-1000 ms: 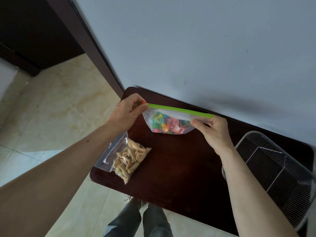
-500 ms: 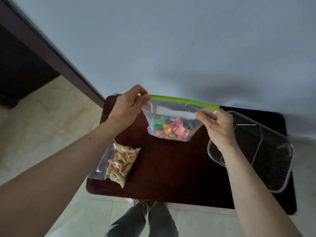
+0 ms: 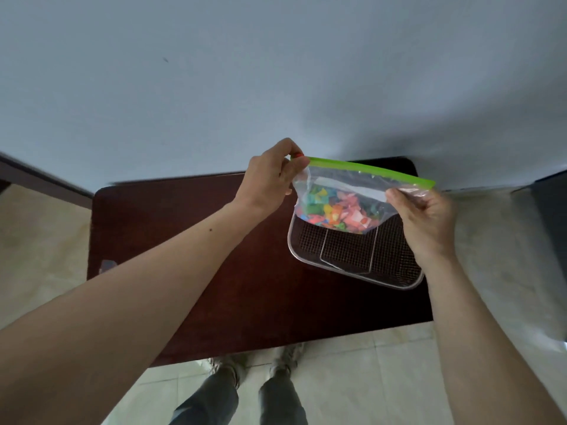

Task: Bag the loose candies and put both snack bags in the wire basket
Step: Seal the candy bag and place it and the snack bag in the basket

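Note:
A clear zip bag of colourful candies (image 3: 337,210), with a green strip along its top, hangs in the air over the far part of the wire basket (image 3: 352,256). My left hand (image 3: 270,179) pinches the bag's top left corner. My right hand (image 3: 426,219) holds the top right corner. The basket stands on the right side of the dark wooden table (image 3: 245,271). The second bag, with pale snacks, is almost hidden behind my left forearm; only a clear corner (image 3: 107,265) shows at the table's left edge.
A pale blue-grey wall rises right behind the table. The floor around is light tile. My feet (image 3: 254,363) stand at the table's near edge. A dark door frame (image 3: 36,179) runs along the left.
Both hands have carried the candy bag to the right, from the table's middle to over the wire basket. My view has swung right too, and the snack bag has slipped behind my forearm.

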Demonstrator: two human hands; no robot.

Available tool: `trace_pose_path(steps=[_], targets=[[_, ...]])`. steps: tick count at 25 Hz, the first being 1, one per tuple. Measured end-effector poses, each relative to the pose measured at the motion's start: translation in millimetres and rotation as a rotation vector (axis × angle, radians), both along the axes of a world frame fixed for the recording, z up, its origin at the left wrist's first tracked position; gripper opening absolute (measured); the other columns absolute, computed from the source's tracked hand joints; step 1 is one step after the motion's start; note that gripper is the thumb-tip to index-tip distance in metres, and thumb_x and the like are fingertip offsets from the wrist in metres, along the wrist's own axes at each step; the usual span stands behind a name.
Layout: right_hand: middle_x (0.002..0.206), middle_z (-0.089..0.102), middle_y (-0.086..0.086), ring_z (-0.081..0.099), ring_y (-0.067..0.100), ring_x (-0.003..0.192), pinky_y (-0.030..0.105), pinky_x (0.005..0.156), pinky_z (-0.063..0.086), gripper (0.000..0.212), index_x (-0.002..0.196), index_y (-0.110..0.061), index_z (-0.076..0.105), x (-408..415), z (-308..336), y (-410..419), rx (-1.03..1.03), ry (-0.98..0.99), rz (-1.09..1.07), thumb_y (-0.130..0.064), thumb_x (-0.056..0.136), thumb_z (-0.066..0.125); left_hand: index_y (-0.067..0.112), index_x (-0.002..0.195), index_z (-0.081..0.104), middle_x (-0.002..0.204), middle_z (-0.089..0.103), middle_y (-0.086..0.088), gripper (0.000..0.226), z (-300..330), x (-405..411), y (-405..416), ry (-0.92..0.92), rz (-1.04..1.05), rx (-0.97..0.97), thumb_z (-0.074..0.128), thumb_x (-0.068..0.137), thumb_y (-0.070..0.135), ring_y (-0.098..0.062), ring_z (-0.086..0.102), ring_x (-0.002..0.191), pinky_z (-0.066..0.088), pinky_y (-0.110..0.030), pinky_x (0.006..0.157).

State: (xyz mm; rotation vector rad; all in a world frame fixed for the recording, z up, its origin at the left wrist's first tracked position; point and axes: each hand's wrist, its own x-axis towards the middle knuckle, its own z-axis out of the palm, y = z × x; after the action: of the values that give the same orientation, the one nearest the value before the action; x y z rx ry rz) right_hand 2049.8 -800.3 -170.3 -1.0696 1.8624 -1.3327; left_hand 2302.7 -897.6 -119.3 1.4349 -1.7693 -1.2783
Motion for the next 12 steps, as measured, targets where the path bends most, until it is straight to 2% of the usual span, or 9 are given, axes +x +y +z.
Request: trace_pose_path(steps=[2,4,8,12], targets=[[0.072,0.075,-0.013,0.068,0.001,0.067,0.019,0.061,0.053,0.020,0.089,-0.013,0.076,-25,-10,4,0.009,0.005,-0.044,-0.031,0.080,0.078,0.007,0.096,0.057,0.079,0.071,-0.016,0.015,-11,-30,2,-0.017,-0.005,0.020,0.057,0.096,0.022,-0.041,0.070,0.077,0.060,-0.050,0.073],[0.071,0.075,-0.018,0.069,-0.003,0.066,0.015,0.058,0.052,0.009,0.086,-0.017,0.074,-40,-23,6,0.021,-0.028,-0.057,-0.023,0.082,0.078,0.009,0.095,0.057,0.082,0.071,-0.021,0.014,-23,-49,2,-0.036,-0.005,0.035,0.057,0.096,0.023,-0.041,0.070,0.079,0.059,-0.052,0.076],[0.083,0.076,-0.008,0.073,0.011,0.078,0.028,0.068,0.059,0.007,0.089,-0.019,0.074,-57,-46,5,0.061,-0.086,-0.084,-0.017,0.085,0.078,0.014,0.095,0.056,0.089,0.070,-0.021,0.010,-43,-72,1,-0.038,-0.002,0.059,0.055,0.096,0.024,-0.039,0.070,0.088,0.058,-0.056,0.081],[0.078,0.077,-0.016,0.074,0.003,0.076,0.019,0.063,0.057,0.007,0.090,-0.017,0.074,-62,-56,6,0.056,-0.107,-0.072,-0.015,0.085,0.077,0.018,0.098,0.054,0.090,0.069,-0.020,0.009,-54,-79,7,-0.053,0.024,0.053,0.055,0.095,0.026,-0.040,0.068,0.088,0.057,-0.057,0.083]])
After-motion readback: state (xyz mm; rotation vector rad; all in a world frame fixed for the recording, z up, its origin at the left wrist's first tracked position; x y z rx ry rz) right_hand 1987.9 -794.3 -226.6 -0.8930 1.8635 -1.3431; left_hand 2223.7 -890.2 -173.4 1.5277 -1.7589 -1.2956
